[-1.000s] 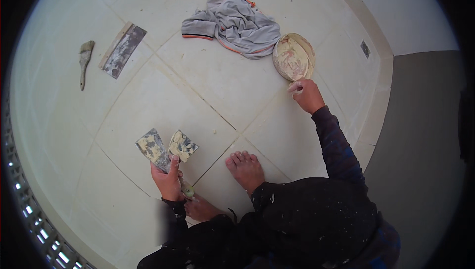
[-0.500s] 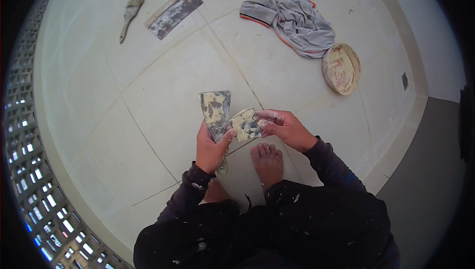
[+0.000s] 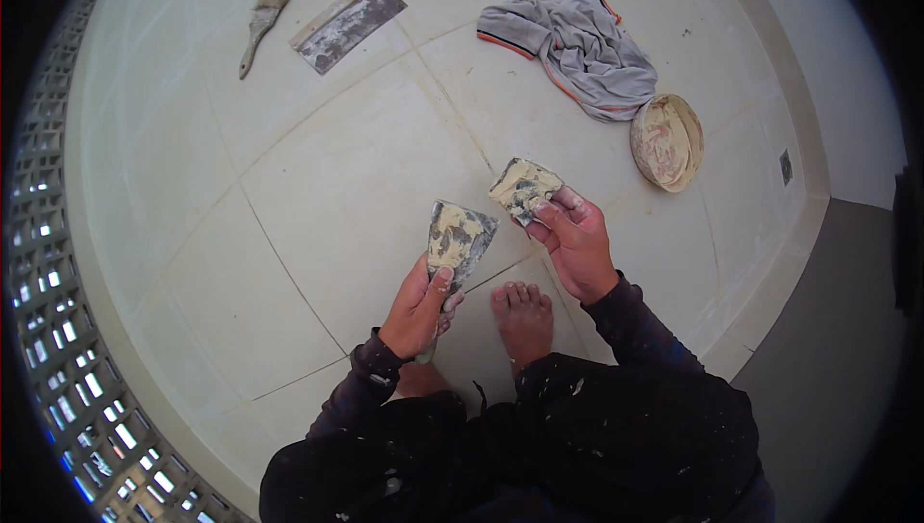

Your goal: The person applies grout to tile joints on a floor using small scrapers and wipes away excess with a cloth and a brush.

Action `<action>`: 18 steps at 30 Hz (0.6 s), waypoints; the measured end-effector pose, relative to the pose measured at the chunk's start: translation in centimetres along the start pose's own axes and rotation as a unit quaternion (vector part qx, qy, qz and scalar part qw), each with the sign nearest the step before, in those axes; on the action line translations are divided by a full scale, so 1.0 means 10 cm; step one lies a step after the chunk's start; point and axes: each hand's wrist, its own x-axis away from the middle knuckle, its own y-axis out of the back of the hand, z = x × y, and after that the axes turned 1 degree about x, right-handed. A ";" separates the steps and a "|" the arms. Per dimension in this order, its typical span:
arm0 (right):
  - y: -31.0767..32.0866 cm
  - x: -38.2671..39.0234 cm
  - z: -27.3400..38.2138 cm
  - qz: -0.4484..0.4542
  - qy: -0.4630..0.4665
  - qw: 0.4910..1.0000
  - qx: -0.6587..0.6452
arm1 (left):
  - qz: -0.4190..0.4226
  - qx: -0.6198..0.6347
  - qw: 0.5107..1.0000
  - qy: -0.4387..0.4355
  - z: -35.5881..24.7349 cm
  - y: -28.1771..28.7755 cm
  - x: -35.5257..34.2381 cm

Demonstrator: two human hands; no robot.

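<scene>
My left hand (image 3: pixel 419 316) grips a putty knife (image 3: pixel 460 232), its wide metal blade smeared with cream paste and its pale handle partly hidden below. My right hand (image 3: pixel 576 252) pinches a small square metal blade (image 3: pixel 526 186) coated with the same paste, held slightly higher and apart from the knife. Beyond the right hand, a round shallow container (image 3: pixel 666 143) with cream paste rests on the tiled floor against a crumpled grey cloth (image 3: pixel 592 71) with orange trim. My bare right foot (image 3: pixel 523 321) stands below and between the two hands.
A paintbrush (image 3: pixel 262 32) and a wide scraper (image 3: pixel 348 25) lie on the tiles farther off at left. A perforated block wall (image 3: pixel 82 369) runs along the left side. On the right are a skirting strip, a wall and a small floor drain (image 3: pixel 785 166).
My right hand came from the container to the blade at the left hand, then lifted that blade up and right, apart from the putty knife. The view has also shifted.
</scene>
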 end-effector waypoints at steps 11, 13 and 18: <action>-0.25 0.09 -0.19 0.025 0.021 0.999 0.015 | 0.021 0.070 0.997 0.008 0.04 -0.07 -0.02; -0.36 0.13 -0.16 0.040 0.028 0.998 0.040 | 0.003 0.059 0.998 -0.014 0.02 -0.11 -0.02; -0.35 0.25 -0.37 0.074 0.041 0.986 0.143 | -0.020 0.044 0.997 -0.054 -0.16 -0.17 -0.03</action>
